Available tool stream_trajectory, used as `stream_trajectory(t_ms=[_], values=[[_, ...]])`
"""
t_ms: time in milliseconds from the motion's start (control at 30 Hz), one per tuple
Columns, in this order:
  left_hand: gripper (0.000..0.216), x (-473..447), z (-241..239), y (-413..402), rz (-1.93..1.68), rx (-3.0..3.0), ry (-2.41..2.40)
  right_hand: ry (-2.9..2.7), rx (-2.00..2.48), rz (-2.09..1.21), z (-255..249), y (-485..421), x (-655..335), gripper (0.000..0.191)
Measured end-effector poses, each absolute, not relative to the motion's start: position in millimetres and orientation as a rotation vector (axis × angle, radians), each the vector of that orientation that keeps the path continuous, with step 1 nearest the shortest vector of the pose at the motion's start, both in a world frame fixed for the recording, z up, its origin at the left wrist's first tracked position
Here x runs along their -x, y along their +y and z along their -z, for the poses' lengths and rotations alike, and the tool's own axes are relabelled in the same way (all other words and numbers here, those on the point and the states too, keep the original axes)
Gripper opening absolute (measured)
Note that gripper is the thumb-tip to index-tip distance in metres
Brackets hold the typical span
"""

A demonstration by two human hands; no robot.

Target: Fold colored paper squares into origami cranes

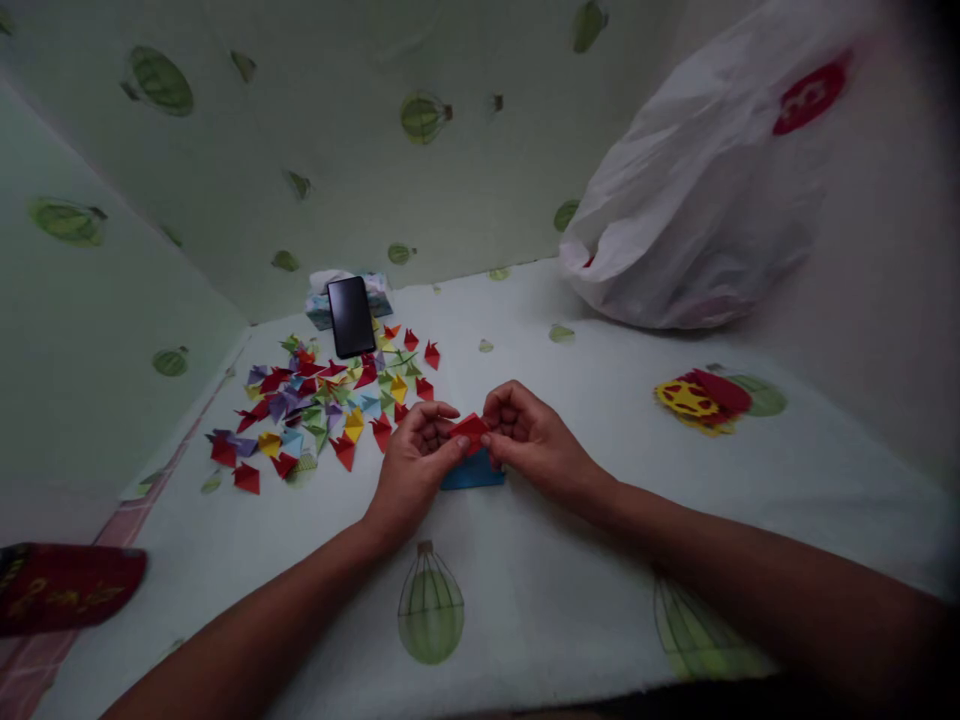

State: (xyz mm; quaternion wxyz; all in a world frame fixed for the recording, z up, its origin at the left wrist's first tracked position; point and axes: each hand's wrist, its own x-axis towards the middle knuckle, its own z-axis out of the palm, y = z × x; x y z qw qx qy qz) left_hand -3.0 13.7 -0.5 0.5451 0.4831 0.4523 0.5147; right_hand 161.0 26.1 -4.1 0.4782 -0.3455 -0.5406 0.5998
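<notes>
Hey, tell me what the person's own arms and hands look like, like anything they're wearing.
The left hand and right hand wear no gloves. The left forearm and right forearm are bare as far as they show, with no sleeve, watch or bracelet in sight. Small rings are hard to rule out in this dim picture.

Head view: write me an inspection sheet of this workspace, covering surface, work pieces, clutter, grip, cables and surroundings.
Surface: pale tabletop, printed with green balloons.
Work pieces: red paper in hand; blue piece by the hands; many-coloured folded paper pieces scattered beyond the left hand.
Clutter: phone leaning on a tissue box; white plastic bag; red-and-yellow item; dark red item at lower left.
Grip: left hand and right hand both pinch the red paper.
Cables: nothing seen.
Surroundings: walls with balloon prints.
</notes>
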Motion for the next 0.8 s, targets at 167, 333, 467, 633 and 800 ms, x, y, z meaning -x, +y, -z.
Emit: stream_trajectory(t_ms=[167,333,467,633,800], values=[[0.027,3.4,4.1,13.9,-1.161,-1.113,1.075,-1.269,0.837,-1.499,7.2,29.1,-162.7,0.027],[0.024,3.3,4.4,13.0,-1.12,-1.075,1.097,-1.264,0.856,-1.521,6.6,31.4,-164.1,0.025],[0.025,3.9,2.8,12.7,-1.071,-1.07,1.12,-1.293,0.892,-1.528,3.7,31.0,-164.9,0.019],[0.022,3.7,3.0,12.8,-1.07,-1.094,1.118,-1.316,0.876,-1.582,3.8,30.2,-164.7,0.016],[0.024,3.9,4.2,12.5,-1.103,-1.07,1.126,-1.319,0.837,-1.542,5.6,30.1,-164.7,0.016]])
